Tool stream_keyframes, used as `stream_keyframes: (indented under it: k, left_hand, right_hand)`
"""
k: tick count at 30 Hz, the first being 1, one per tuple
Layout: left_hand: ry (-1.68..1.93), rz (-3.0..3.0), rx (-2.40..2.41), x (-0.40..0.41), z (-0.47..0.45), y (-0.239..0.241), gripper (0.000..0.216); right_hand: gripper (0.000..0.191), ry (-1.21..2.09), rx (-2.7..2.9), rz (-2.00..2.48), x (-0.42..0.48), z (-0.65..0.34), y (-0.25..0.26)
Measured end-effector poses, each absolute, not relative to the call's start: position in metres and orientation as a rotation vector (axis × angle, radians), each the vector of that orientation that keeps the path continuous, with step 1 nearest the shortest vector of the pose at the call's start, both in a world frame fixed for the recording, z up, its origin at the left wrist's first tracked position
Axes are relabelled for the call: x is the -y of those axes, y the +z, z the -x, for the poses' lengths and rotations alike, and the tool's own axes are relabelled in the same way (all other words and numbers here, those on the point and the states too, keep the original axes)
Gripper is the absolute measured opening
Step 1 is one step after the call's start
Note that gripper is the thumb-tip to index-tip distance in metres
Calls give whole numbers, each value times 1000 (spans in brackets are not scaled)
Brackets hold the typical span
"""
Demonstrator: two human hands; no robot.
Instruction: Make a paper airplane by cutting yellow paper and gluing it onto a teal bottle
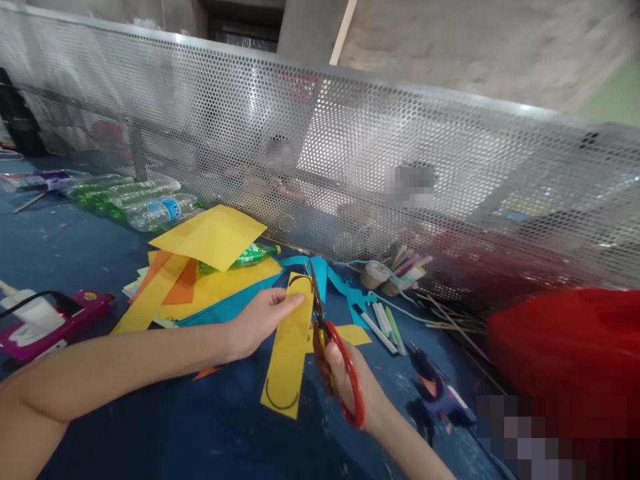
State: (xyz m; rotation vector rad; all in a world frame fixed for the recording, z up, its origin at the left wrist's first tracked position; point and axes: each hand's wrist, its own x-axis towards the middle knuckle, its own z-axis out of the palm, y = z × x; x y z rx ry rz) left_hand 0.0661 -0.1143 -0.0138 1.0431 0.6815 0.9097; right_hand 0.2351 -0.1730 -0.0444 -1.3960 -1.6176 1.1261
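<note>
My left hand point(265, 317) pinches a long yellow paper strip point(285, 363) near its upper end, thumb on top. Dark curved lines are drawn across both ends of the strip. In my right hand point(345, 373) is a pair of scissors point(345, 363) with red and yellow handles. Their blades point away from me, slightly parted, at the strip's upper right corner. Behind my right hand lies another yellow paper piece point(353, 335), partly hidden. Blue paper cutouts point(320, 277) lie just beyond the blade tips.
Coloured paper sheets point(210, 237) and plastic bottles point(145, 203) lie left and behind. A magenta power strip point(83, 307) with plugs is at far left. Markers point(383, 327) and a blue glue gun point(443, 393) lie right, near something red point(565, 347). A perforated metal screen point(240, 113) borders the back.
</note>
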Motion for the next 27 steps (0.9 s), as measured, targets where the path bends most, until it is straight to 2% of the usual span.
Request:
stream_keyframes:
  k: [12,27]
  left_hand:
    - [886,-1031,-710,112,-65,-12,29]
    - [877,-1069,-716,99,-63,-19,28]
  right_hand:
    - [54,1094,1629,1415,172,-235,-47]
    - [63,1152,1521,1555,170,-236,-35]
